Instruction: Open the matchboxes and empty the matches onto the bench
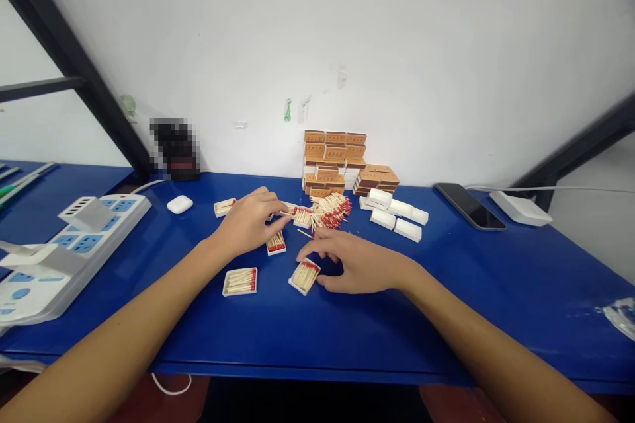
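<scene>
My right hand point(354, 261) curls its fingers and thumb around the right end of a white tray of red-tipped matches point(304, 276). My left hand point(254, 221) reaches over other filled trays, thumb and fingers pressed together near some matches; what they hold is too small to make out. Just below that hand is a filled tray point(276, 242), partly covered. Another filled tray point(241, 281) lies at the front left, and one more point(225, 207) sits behind my left wrist. A loose heap of matches point(331, 210) lies beyond both hands, beside a filled tray point(302, 216).
Brown matchboxes point(335, 152) are stacked against the wall. White trays point(397, 211) lie right of the match heap. A phone point(469, 205) and white device point(520, 207) are at the right. At the left are a power strip point(106, 228) and white earphone case point(179, 204).
</scene>
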`<action>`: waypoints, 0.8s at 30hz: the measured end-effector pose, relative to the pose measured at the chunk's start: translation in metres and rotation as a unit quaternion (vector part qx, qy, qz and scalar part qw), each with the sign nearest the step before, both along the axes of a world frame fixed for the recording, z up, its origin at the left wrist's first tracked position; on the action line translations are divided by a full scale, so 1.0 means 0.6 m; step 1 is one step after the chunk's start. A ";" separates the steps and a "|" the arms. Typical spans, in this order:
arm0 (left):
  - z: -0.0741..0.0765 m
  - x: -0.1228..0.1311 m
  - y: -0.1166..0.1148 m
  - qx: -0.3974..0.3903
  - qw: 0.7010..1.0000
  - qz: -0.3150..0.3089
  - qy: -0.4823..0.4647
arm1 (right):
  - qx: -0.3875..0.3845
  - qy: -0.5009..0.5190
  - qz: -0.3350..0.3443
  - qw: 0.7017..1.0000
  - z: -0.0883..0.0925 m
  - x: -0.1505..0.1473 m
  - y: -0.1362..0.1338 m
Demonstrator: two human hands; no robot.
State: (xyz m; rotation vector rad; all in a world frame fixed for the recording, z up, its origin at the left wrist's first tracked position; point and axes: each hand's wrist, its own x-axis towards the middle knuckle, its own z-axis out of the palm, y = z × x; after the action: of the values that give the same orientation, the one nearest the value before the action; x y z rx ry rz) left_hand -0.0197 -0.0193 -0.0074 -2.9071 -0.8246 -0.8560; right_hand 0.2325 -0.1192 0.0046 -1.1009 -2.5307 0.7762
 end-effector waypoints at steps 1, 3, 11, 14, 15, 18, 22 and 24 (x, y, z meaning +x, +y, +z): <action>0.000 0.000 0.000 0.000 1.000 0.000 -0.001 | -0.006 0.003 -0.009 1.000 -0.001 0.004 0.001; 0.001 0.000 0.001 0.001 1.000 0.000 -0.001 | -0.021 0.008 -0.026 0.999 -0.002 0.014 0.004; 0.000 -0.001 0.002 0.003 1.000 0.005 -0.001 | -0.063 0.118 -0.124 0.983 0.002 0.053 0.027; 0.000 0.000 0.001 0.004 1.000 0.001 -0.006 | 0.025 0.178 -0.241 0.954 -0.004 0.070 0.049; 0.000 0.000 0.001 0.005 1.000 -0.002 -0.006 | 0.066 0.188 -0.279 0.939 -0.009 0.076 0.057; -0.001 0.000 0.002 0.004 1.000 -0.007 -0.006 | 0.209 0.150 -0.338 0.905 -0.025 0.094 0.082; -0.002 0.000 0.002 -0.007 1.000 -0.008 -0.013 | 0.367 0.002 -0.277 0.888 -0.044 0.110 0.103; -0.002 0.000 0.002 -0.010 1.000 -0.009 -0.013 | 0.406 -0.063 -0.238 0.880 -0.047 0.112 0.106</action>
State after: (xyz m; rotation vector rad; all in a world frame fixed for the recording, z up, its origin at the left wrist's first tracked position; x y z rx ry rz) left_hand -0.0198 -0.0179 -0.0089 -2.9303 -0.8150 -0.8937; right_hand 0.2998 -0.0555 -0.0239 -1.3503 -2.1312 -0.4702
